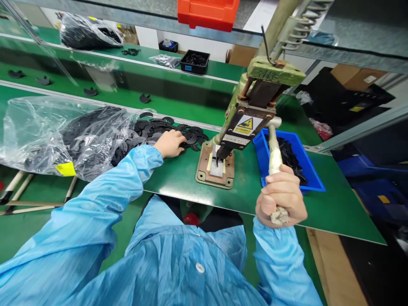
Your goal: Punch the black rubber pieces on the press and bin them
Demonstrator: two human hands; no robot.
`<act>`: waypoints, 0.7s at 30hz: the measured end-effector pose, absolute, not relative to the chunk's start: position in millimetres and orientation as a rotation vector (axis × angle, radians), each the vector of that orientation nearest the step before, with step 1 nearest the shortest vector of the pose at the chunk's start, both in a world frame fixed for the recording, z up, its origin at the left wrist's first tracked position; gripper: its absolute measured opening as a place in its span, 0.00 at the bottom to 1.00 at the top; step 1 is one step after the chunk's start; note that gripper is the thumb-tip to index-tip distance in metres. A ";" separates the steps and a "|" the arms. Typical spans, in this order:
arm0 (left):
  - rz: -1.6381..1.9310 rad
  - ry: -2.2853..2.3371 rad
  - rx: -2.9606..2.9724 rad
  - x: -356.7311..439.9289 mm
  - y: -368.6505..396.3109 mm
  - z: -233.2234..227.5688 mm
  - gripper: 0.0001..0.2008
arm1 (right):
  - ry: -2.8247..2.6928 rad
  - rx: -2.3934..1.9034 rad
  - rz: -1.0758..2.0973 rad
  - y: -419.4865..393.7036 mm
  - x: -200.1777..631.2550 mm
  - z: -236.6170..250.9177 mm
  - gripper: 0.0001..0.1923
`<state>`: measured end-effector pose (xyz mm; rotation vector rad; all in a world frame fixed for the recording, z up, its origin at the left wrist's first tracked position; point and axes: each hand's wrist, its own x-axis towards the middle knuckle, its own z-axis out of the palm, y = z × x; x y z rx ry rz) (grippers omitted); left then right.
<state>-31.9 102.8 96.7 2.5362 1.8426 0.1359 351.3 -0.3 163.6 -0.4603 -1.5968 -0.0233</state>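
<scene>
My right hand (280, 197) is closed around the wrapped lever handle (274, 153) of a green hand press (251, 106), whose base plate (215, 168) stands on the green bench. My left hand (170, 143) rests palm down on a loose pile of flat black round parts (191, 136) to the left of the press. Whether its fingers pinch a part is hidden. Both arms wear light blue sleeves.
A clear plastic bag (60, 136) of black parts lies at the left. A blue tray (298, 159) with black parts stands right of the press. Beyond runs a green conveyor (178, 100) carrying single parts, a black bin (194, 61) behind it, an orange bin (207, 12) overhead.
</scene>
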 end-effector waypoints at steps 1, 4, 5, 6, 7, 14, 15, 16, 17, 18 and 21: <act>0.135 1.789 2.595 -21.1 103.8 93.9 0.25 | -1.591 -0.458 -0.025 -0.2 350.8 163.8 0.12; 0.113 1.632 2.736 7.7 114.8 88.0 0.27 | -1.595 -0.450 -0.042 0.0 349.7 164.9 0.12; 0.091 1.604 2.766 14.6 120.0 86.9 0.27 | -1.601 -0.450 -0.047 -0.1 349.7 165.4 0.12; 0.067 1.591 2.791 19.8 125.2 86.1 0.25 | -1.607 -0.451 -0.052 -0.2 349.9 165.8 0.12; 0.046 1.584 2.812 23.5 129.8 85.5 0.24 | -1.613 -0.452 -0.057 -0.4 350.2 166.1 0.11; 0.296 1.457 2.913 15.3 124.1 87.3 0.17 | -1.637 -0.464 -0.065 -1.9 351.4 165.9 0.11; 0.380 1.461 2.886 12.8 118.2 89.3 0.16 | -1.634 -0.461 -0.065 -2.1 350.9 165.7 0.11; 0.457 1.476 2.838 11.3 111.8 91.9 0.16 | -1.628 -0.461 -0.062 -2.3 350.4 165.6 0.11; 0.528 1.506 2.766 11.1 105.4 94.8 0.16 | -1.622 -0.461 -0.057 -2.5 350.0 165.4 0.11; 0.593 1.548 2.664 12.4 99.3 97.8 0.16 | -1.617 -0.462 -0.052 -2.5 349.5 165.2 0.11; 0.701 1.632 2.152 25.7 85.5 104.9 0.14 | -1.615 -0.463 -0.040 -1.8 348.8 164.6 0.12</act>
